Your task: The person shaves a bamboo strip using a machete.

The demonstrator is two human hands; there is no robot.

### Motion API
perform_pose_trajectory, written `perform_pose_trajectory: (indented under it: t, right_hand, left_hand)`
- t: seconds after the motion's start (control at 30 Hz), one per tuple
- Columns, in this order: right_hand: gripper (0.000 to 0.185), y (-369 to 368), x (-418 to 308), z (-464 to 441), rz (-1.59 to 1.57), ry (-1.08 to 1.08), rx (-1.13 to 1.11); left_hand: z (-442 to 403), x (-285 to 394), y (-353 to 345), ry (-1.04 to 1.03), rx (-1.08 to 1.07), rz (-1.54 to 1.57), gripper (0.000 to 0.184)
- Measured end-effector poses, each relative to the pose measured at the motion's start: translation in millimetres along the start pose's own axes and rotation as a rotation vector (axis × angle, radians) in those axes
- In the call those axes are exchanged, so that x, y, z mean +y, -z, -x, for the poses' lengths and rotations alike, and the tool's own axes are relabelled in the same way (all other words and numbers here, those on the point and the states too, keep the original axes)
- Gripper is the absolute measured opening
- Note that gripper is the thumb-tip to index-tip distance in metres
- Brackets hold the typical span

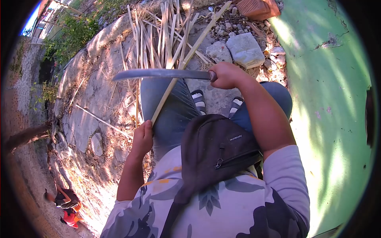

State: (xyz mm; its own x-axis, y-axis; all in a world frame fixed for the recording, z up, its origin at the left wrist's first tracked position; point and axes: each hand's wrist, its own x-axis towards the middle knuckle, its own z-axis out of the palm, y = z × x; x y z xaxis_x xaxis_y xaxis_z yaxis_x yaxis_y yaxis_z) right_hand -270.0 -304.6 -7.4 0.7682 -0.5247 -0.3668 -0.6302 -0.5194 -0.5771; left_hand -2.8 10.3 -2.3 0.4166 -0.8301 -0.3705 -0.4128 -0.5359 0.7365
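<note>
My right hand [227,75] is closed round the handle of a machete [158,73]. Its long, slightly curved blade points left and crosses over a bamboo strip [164,99]; whether the two touch I cannot tell. In my left hand [142,139], beside my left thigh, is the lower end of that strip. The strip slants up and away to the right, past my knee. Ahead of my knees, a loose pile of pale split bamboo strips [162,35] lies on the ground.
Two large stone blocks [245,50] and rubble sit in front. A reddish-brown hollow block [258,8] lies beyond them. Close on my right rises a green wall [329,119]. A dark bag [218,146] hangs across my front. Another person [67,202] is far off at lower left.
</note>
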Motion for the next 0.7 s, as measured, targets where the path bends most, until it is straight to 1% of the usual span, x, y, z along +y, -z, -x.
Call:
perform_pose_trajectory:
  t: [0.03, 0.13, 0.23, 0.33, 0.43, 0.53, 0.63, 0.7]
  right_hand:
    - [0.025, 1.3, 7.6, -1.8, -0.043, -0.023, 0.078]
    - [0.025, 7.8, 16.8, -3.3, -0.189, -0.161, 0.091]
    - [0.025, 10.9, 7.6, 7.0, -0.224, -0.156, 0.102]
    - [0.023, -2.1, 3.6, 3.9, -0.144, -0.061, 0.080]
    - [0.022, -7.7, -11.8, 6.5, -0.083, 0.011, -0.047]
    - [0.023, -10.7, -15.9, 3.8, 0.008, 0.047, -0.023]
    - [0.023, -0.9, -10.4, 3.2, -0.004, -0.001, -0.037]
    - [0.024, 0.6, 1.4, 1.9, -0.104, -0.035, 0.011]
  left_hand:
    - [0.3, 0.7, -0.8, -0.009, 0.012, -0.016, 0.050]
    - [0.1, 7.2, -0.8, -0.025, 0.021, -0.025, 0.051]
    - [-1.5, 4.4, -1.6, 0.002, 0.004, 0.012, 0.051]
    - [-2.6, -3.1, -1.6, 0.022, -0.008, 0.027, 0.051]
    - [-4.2, -2.2, -0.3, 0.030, -0.020, 0.034, 0.051]
    - [-3.3, 0.6, 0.2, 0.030, -0.009, 0.031, 0.051]
    - [-2.5, -1.6, 0.1, 0.022, -0.006, 0.002, 0.051]
    - [-3.8, -0.4, 0.0, 0.010, -0.003, -0.015, 0.051]
